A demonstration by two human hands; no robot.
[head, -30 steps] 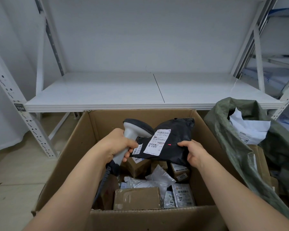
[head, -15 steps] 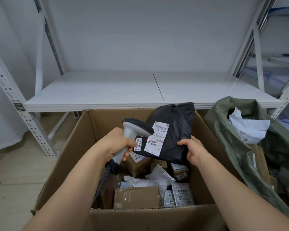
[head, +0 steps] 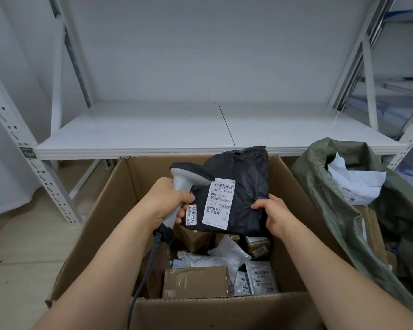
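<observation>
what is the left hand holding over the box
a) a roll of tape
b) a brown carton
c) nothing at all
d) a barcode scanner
d: the left hand grips the grey handle of a barcode scanner, its head beside the white label on the black parcel that the right hand holds above the cardboard box.
</observation>
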